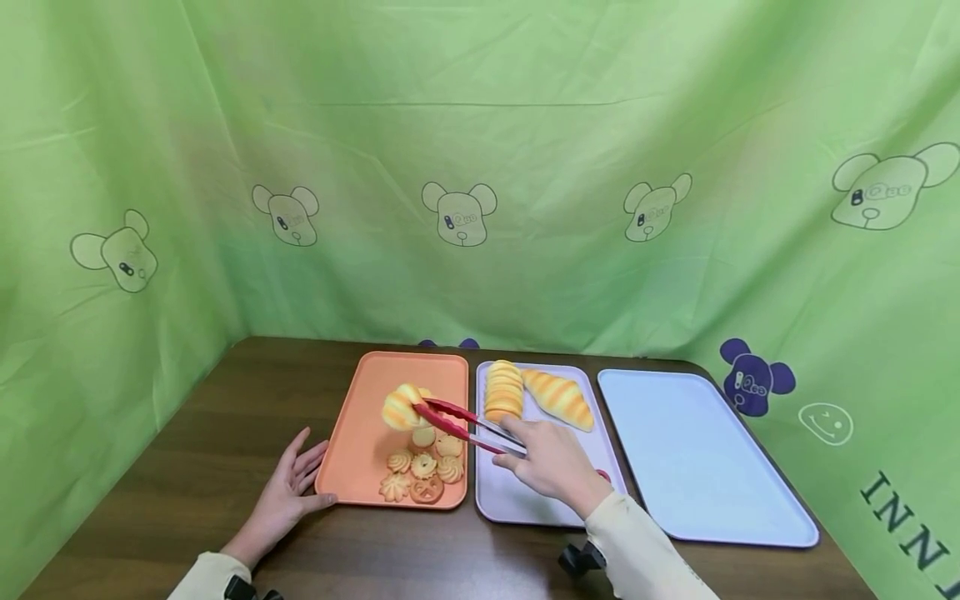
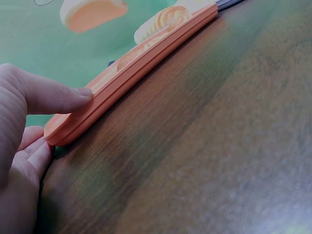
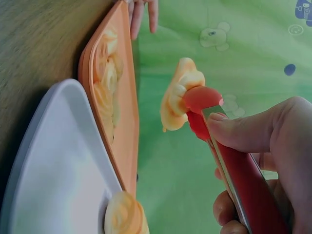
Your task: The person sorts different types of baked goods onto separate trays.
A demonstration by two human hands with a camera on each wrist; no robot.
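Observation:
My right hand [image 1: 551, 462] grips red-handled metal tongs [image 1: 450, 419], thumb along one arm in the right wrist view. Their red tips hold a knobbly, yellow-and-cream toy bread roll [image 3: 181, 95], raised over the orange tray [image 1: 382, 375]. Several cookies [image 1: 423, 465] lie in that tray's front right part. My left hand [image 1: 281, 496] is at the tray's front left corner; its thumb [image 2: 63, 100] presses the front wall, and its other fingers extend along the left side, fairly straight. Below my right hand is the lilac tray [image 1: 502, 500], holding a ridged loaf [image 1: 503, 390] and a striped pointed bread [image 1: 558, 398].
A pale blue tray [image 1: 705, 450] lies on the right of the dark wooden table [image 1: 412, 554]. Green cloth [image 1: 465, 292] with bear prints hangs behind and on both sides. Something small and red [image 1: 603, 476] shows beside my right wrist, partly hidden.

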